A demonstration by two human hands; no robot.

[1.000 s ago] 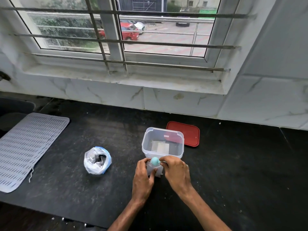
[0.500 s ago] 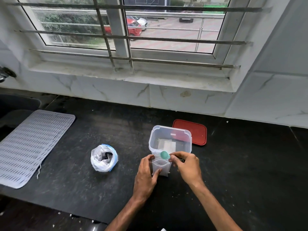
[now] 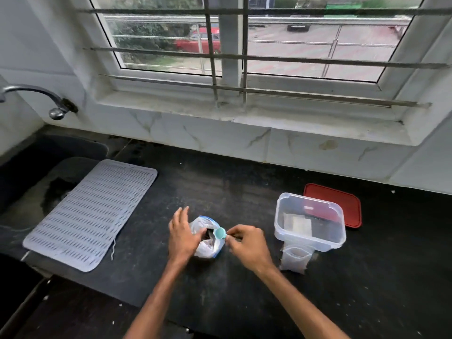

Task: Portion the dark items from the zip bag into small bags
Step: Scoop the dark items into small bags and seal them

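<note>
The zip bag [image 3: 209, 248], crumpled white plastic with a blue rim, sits open on the black counter [image 3: 244, 289], dark items showing in its mouth. My left hand [image 3: 181, 237] holds the bag's left side, thumb at the opening and fingers spread. My right hand [image 3: 247, 244] pinches the handle of a small teal spoon [image 3: 219, 233], whose bowl hovers over the bag's mouth. A small clear bag [image 3: 294, 259] stands upright on the counter to the right, against the clear plastic container [image 3: 309, 222].
The clear container holds flat small bags, and its red lid [image 3: 342, 204] lies behind it. A grey perforated mat [image 3: 90, 214] lies at left, partly over a dark sink [image 3: 36, 172] with a tap [image 3: 52, 104]. The wall and window sill stand behind.
Both hands left the small bag by the container and moved left to the zip bag. The spoon travelled with my right hand; the left now holds the zip bag.
</note>
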